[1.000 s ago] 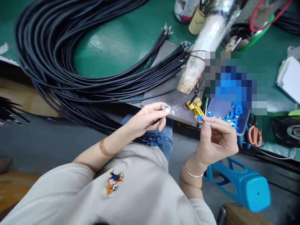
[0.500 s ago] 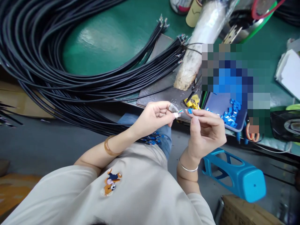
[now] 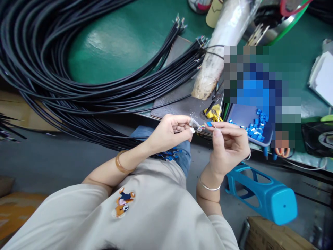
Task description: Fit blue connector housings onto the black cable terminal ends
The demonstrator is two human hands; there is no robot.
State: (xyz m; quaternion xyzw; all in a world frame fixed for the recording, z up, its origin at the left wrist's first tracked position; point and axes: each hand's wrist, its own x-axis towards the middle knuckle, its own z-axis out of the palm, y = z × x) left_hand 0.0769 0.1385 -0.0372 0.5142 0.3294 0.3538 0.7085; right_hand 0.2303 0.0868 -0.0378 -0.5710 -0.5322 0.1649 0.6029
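Wires [image 3: 201, 128] sit pinched in left hand [image 3: 172, 132]; right hand [image 3: 229, 145] clamps blue connector [image 3: 209, 124].

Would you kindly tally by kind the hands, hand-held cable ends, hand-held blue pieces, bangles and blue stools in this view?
Left hand and right hand: 2
Hand-held cable end: 1
Hand-held blue piece: 1
Brown bangle and silver bangle: 2
Blue stool: 1
Total: 7

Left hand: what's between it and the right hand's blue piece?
Thin coloured wires stick out from the left hand toward the blue piece, as the head view shows.
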